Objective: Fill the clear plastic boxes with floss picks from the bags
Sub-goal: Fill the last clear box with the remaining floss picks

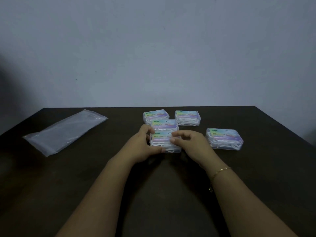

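Five small clear plastic boxes with rounded corners and pastel printed lids sit on a dark brown wooden table (85, 177) in the head view, each showing white floss picks through its walls. The nearest box (162, 142) lies at the table's middle between both hands. The left hand (142, 147) grips its left side, fingers curled over the far edge and the thumb along the near edge. The right hand (189, 142) holds its right end, fingertips bent onto the lid. A second box (165, 124) sits just behind it, touching or nearly so. A third box (154, 115) lies further back on the left, a fourth box (187, 118) further back on the right, and a fifth box (224, 138) stands apart to the right. The lid labels read something like "DENTAL FLOSS PICKS"; the brand word is too blurred to read. A flat clear plastic bag (65, 132) lies well apart at the left. A thin gold bracelet (220, 171) circles the right wrist.
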